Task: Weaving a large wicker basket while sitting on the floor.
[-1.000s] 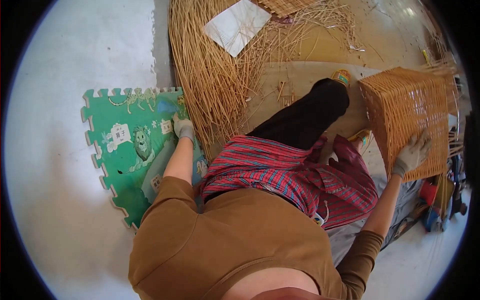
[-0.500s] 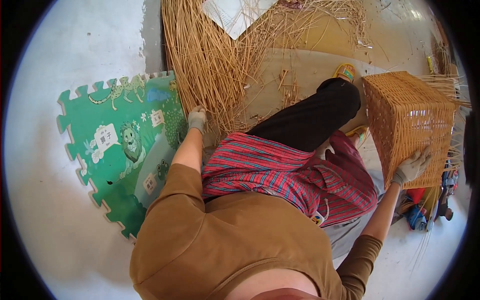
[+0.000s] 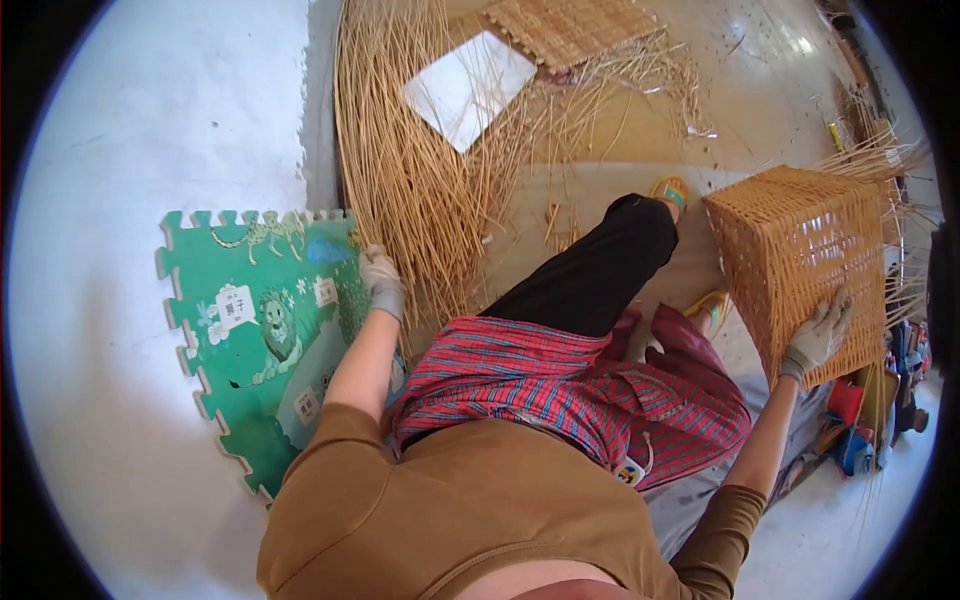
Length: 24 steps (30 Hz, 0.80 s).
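My left hand (image 3: 381, 280), in a pale glove, is at the right edge of a green puzzle foam mat (image 3: 250, 350) with animal pictures, beside a heap of long tan wicker strands (image 3: 410, 170). Its fingers are curled; what they hold, if anything, does not show. A woven wicker basket (image 3: 770, 225) stands at my right, its loose strand ends pointing away to the right. Flat against its near side lies my gloved right hand (image 3: 820, 335), fingers stretched out over the weave.
A white sheet (image 3: 470, 90) lies on the strands, near a woven panel (image 3: 575, 30) at the far side. Short strand scraps (image 3: 560, 225) litter the floor. Assorted items, with a red one (image 3: 846, 402) among them, lie beyond the basket. My bent leg (image 3: 590, 265) extends between heap and basket.
The view has tilted, so the scene sits lower and more of the far floor shows. My left hand has shifted from the strands toward the mat's edge. My right hand stays on the basket.
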Available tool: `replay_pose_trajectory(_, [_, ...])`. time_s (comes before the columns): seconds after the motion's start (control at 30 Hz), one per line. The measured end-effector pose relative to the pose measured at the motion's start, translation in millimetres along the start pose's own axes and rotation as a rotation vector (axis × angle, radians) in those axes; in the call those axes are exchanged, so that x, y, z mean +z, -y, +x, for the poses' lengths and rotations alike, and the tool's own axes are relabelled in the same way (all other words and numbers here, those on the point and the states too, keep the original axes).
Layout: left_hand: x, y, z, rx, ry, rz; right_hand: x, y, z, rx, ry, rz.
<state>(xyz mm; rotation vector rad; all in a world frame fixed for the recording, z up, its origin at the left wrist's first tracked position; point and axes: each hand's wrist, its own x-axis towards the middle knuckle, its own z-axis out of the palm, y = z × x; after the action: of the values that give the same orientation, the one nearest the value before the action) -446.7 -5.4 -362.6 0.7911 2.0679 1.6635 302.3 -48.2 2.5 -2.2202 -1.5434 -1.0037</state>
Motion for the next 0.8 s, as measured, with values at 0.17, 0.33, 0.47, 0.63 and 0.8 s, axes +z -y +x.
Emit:
replay_pose_trajectory(0.17, [81.0,-202.0,-75.3,-1.033,0.822,-1.108,-3.3,-23.1,-10.0,0.008,0.044,-0.202])
replay_pose_trajectory(0.33, [99.0,-387.4,-185.9,-0.604,1.233,-1.038,-8.7,-19.5,-20.4,0.082,0.257,-0.32])
replay_pose_trajectory(0.47, [103.9,-418.5,-263.3,-0.041,1.79,-0.903,-26.9,19.9,-15.3,0.099,0.377,-0.174])
replay_pose_trajectory(0.63, [130.5,-406.8,-321.9,0.359,2.142,-0.417,-29.5,48.1,-35.1,0.087,0.287,0.058])
replay_pose_trajectory(0.8, [148.6,-433.8,-375.1,0.99,2.123,-0.2,-36.5,60.8,-89.6,0.082,0.265,0.268])
